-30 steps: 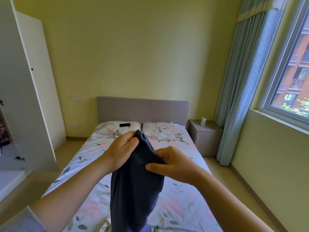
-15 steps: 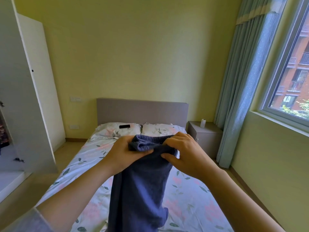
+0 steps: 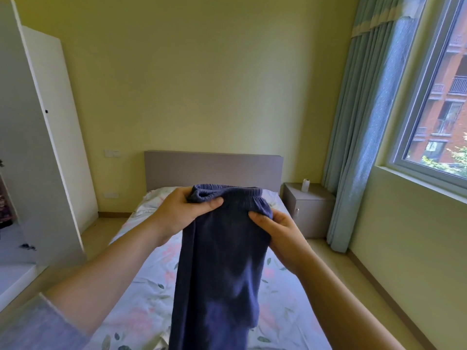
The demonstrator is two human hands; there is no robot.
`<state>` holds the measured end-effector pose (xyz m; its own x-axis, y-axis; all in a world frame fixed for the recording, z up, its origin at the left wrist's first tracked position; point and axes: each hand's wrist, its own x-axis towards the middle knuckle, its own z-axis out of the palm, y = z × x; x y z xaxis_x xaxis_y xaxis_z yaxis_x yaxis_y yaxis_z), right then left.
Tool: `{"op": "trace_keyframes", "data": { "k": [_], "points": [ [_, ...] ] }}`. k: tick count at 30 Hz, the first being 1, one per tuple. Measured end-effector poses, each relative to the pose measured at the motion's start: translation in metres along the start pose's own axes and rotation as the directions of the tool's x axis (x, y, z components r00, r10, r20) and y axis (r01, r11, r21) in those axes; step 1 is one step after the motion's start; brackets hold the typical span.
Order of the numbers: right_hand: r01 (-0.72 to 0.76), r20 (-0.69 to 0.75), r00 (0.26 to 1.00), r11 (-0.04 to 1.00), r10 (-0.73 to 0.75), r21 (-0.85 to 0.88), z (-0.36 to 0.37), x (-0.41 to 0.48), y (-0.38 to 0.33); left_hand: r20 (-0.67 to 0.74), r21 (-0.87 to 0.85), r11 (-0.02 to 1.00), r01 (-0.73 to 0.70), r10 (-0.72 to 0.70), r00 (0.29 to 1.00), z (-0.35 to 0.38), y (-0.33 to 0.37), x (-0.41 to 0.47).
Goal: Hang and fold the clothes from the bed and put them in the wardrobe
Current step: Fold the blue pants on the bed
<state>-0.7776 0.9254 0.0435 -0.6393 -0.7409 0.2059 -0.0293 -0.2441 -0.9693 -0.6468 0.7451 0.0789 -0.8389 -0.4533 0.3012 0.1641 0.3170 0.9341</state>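
A pair of dark blue trousers (image 3: pixel 222 269) hangs in front of me above the bed (image 3: pixel 144 294), waistband up. My left hand (image 3: pixel 182 210) grips the bunched left end of the elastic waistband. My right hand (image 3: pixel 275 231) pinches the right side just below the waistband. The cloth falls straight down out of the bottom of the view and hides the middle of the bed and part of the pillows. The white wardrobe (image 3: pixel 48 137) stands at the left with its door swung open.
The bed has a floral sheet and a grey headboard (image 3: pixel 212 168). A grey bedside cabinet (image 3: pixel 308 208) with a small white roll on it stands at the right, beside a blue curtain (image 3: pixel 364 137) and a window. Bare floor runs along both sides of the bed.
The waistband has been drawn out wider between my hands. My right hand has slid from the top edge to the right side, and the trousers have risen slightly.
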Motion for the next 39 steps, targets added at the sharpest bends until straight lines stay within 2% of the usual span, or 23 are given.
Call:
{"op": "trace_keyframes", "data": {
  "k": [3,7,9,11,14,18,23,29,32,34,37,39],
  "points": [
    [0.055,0.02,0.998,0.972,-0.052,-0.229,0.0,0.004,-0.011,0.045,0.085,0.996,0.038,-0.042,0.998,-0.019,0.001,0.0],
    [0.163,0.102,0.986,0.827,-0.128,-0.538,0.013,0.011,-0.024,0.137,0.41,0.912,0.011,-0.074,0.988,-0.024,0.018,0.005],
    [0.226,0.169,0.973,0.771,-0.155,-0.595,0.02,0.016,-0.028,0.191,0.484,0.875,-0.031,-0.072,0.979,-0.017,0.029,0.01],
    [0.247,0.18,0.969,0.757,-0.172,-0.605,0.024,0.019,-0.03,0.247,0.489,0.871,-0.053,-0.08,0.966,-0.013,0.036,0.012],
    [0.223,0.125,0.975,0.786,-0.186,-0.576,0.023,0.015,-0.024,0.313,0.476,0.878,-0.049,-0.117,0.942,-0.011,0.035,0.007],
    [0.107,0.037,0.994,0.846,-0.104,-0.523,0.004,0.004,0.0,0.269,0.5,0.864,-0.059,-0.091,0.959,-0.008,0.028,0.006],
    [-0.13,-0.142,0.988,0.861,0.068,-0.492,-0.025,-0.014,0.054,0.219,0.53,0.845,-0.064,-0.064,0.974,0.0,0.02,0.01],
    [-0.443,-0.283,0.896,0.72,0.341,-0.534,-0.039,-0.033,0.14,0.24,0.509,0.858,-0.07,-0.064,0.969,0.012,0.019,0.007],
    [-0.593,-0.342,0.804,0.696,0.486,-0.405,-0.037,-0.038,0.169,0.255,0.48,0.875,-0.06,-0.073,0.964,0.014,0.023,0.004],
    [-0.652,-0.331,0.754,0.702,0.567,-0.284,-0.038,-0.038,0.18,0.271,0.478,0.876,-0.061,-0.081,0.959,0.013,0.025,0.003],
    [-0.637,-0.221,0.764,0.763,0.607,-0.107,-0.041,-0.036,0.188,0.269,0.495,0.866,-0.065,-0.082,0.96,0.009,0.027,0.004],
    [-0.614,-0.161,0.787,0.781,0.596,-0.11,-0.041,-0.035,0.193,0.252,0.499,0.865,-0.057,-0.082,0.964,0.007,0.028,0.004]
  ]
}}
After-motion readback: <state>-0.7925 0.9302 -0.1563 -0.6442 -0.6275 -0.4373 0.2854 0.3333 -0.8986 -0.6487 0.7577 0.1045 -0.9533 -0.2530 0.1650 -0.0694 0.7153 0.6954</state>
